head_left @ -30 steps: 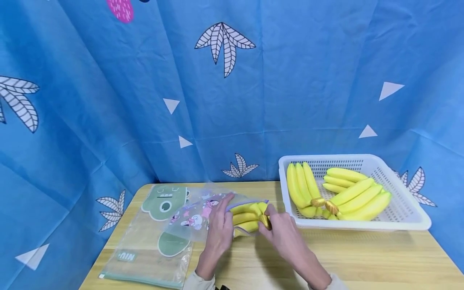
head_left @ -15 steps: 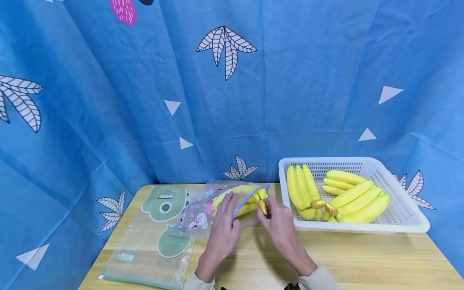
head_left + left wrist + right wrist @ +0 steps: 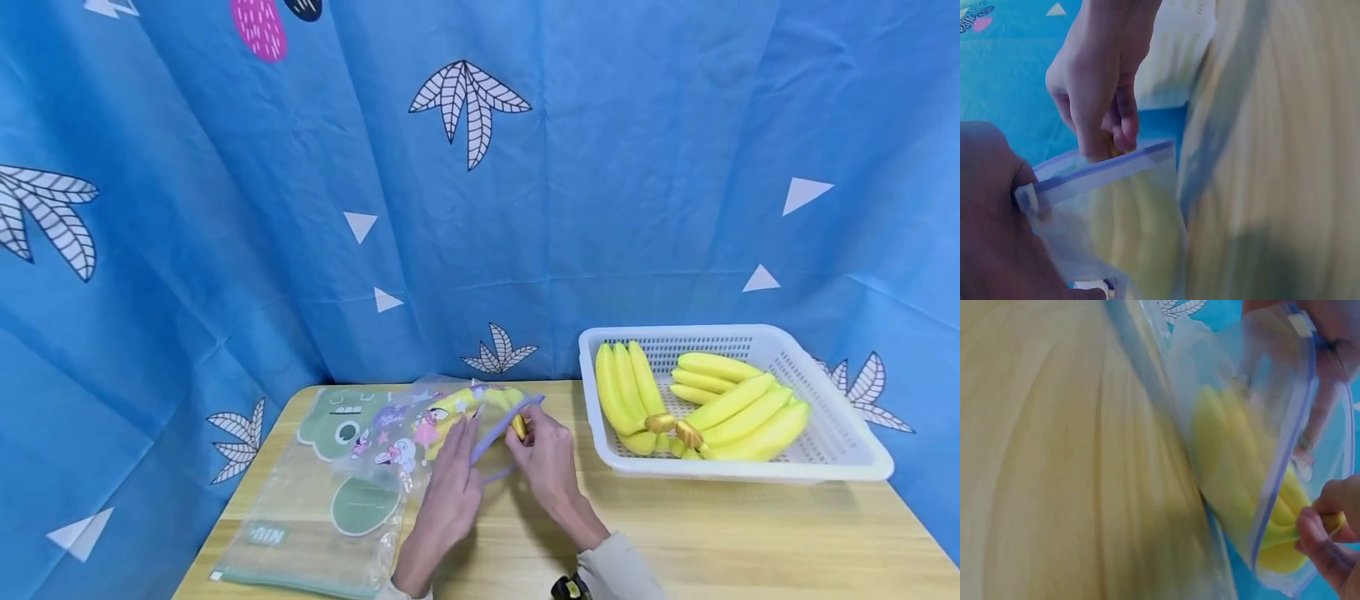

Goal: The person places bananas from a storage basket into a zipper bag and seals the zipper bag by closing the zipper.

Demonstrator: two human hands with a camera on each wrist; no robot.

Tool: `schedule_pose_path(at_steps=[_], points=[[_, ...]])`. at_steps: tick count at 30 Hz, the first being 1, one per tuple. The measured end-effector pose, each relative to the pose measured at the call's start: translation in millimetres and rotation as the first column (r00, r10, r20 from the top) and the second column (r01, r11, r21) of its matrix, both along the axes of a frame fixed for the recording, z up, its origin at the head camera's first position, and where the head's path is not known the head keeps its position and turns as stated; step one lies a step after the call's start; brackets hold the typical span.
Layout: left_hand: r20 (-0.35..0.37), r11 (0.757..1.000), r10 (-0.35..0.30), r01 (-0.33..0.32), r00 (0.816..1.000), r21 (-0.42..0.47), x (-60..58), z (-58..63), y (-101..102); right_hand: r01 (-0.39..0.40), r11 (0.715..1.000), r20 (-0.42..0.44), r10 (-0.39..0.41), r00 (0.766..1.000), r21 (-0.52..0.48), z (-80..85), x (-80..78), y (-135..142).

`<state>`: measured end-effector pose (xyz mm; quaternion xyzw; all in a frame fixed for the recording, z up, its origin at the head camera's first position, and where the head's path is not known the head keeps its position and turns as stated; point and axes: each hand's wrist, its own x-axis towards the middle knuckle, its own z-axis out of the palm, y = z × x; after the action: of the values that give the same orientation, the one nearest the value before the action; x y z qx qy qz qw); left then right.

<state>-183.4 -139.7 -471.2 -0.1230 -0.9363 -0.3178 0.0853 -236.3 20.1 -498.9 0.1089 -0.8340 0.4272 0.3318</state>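
A clear zip bag (image 3: 397, 454) with pink and purple cartoon prints and a purple zip edge lies slanted on the table, its mouth toward the right. Inside it is a bunch of yellow bananas (image 3: 1229, 444), seen through the plastic. My left hand (image 3: 447, 492) holds the bag at the near side of its mouth; the left wrist view shows the zip edge's corner at the thumb. With its fingertips, my right hand (image 3: 553, 467) pinches the bunch's brown stem (image 3: 519, 427) right at the opening.
A second clear bag (image 3: 363, 506) with a green cartoon figure lies flat at left, partly under the first. At right stands a white slotted basket (image 3: 735, 471) with several banana bunches (image 3: 750, 421). A blue printed curtain (image 3: 637, 167) hangs behind the wooden table (image 3: 750, 542).
The banana bunch has gone leftward into the bag, from half covered to only its stem at the mouth. My right hand has moved left with it, while the bag's edge has slid over the bananas.
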Motion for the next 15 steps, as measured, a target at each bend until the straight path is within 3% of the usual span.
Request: schedule_pose_path(at_steps=[3,6,8,12,15], points=[[-0.094,0.998,0.056,-0.057,0.994,-0.007,0.6,-5.8,-6.2,0.025,0.998,0.0,-0.025,1.0,-0.053,-3.4,-2.7,0.5],[-0.221,0.993,0.105,-0.114,0.969,-0.025,-0.9,-7.9,-8.8,0.053,0.992,0.023,-0.051,0.998,-0.118,-3.6,-5.7,2.9],[-0.253,0.989,0.131,-0.145,0.958,-0.038,-2.2,-8.4,-8.1,0.084,0.984,0.053,-0.077,0.996,-0.156,-3.5,-6.7,4.3],[-0.178,0.986,0.154,-0.163,0.972,-0.041,-2.8,-9.8,-5.4,0.119,0.963,0.148,-0.084,0.985,-0.24,-4.3,-5.3,2.3],[-0.146,0.989,0.143,-0.146,0.979,-0.009,-2.9,-10.4,-5.4,0.079,0.913,0.243,0.022,0.97,-0.4,-6.4,-3.5,-5.2]])
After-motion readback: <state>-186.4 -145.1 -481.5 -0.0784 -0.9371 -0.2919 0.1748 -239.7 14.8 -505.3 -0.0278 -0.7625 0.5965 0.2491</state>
